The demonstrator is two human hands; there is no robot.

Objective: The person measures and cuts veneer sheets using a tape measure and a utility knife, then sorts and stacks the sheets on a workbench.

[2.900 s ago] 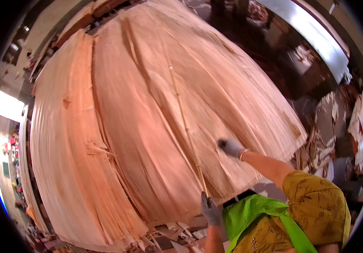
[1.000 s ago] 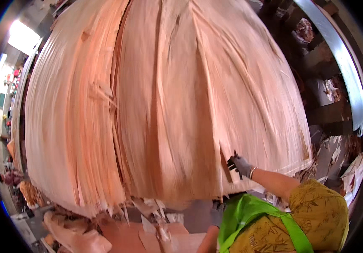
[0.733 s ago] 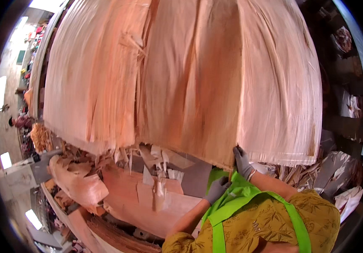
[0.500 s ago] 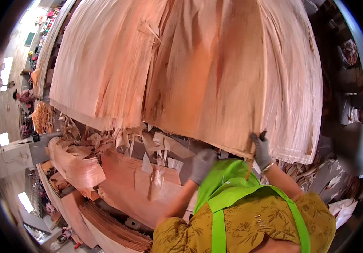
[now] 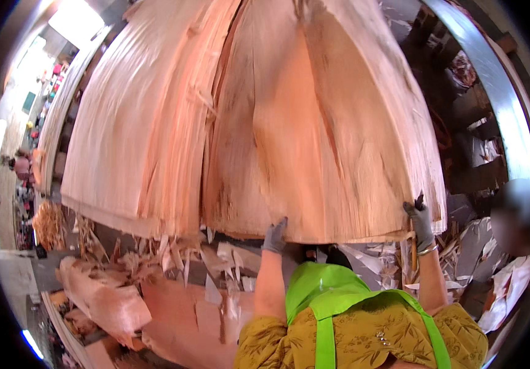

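Note:
A large orange-brown wood veneer sheet (image 5: pixel 363 178) lies on top of a wide stack, its near edge facing me. My left hand (image 5: pixel 274 236), in a grey glove, grips that near edge around its middle, with fingers pointing away from me. At the sheet's near right corner my right hand (image 5: pixel 421 222), also gloved, closes on the edge. A thin brown stick (image 5: pixel 414 253) hangs just below the right hand; whether the hand holds it I cannot tell. To the left lie paler veneer sheets (image 5: pixel 117 141), with a ragged torn seam between.
Torn veneer scraps (image 5: pixel 215 264) litter the floor in front of the stack. A curled veneer piece (image 5: pixel 105 295) lies at lower left. Along the right runs a metal rail (image 5: pixel 505 104). Another person (image 5: pixel 22 165) is far off at left.
My left hand has come up to the sheet's near edge and taken hold. My right hand and the sheet's corner have shifted right, covering more of the pale sheet beneath.

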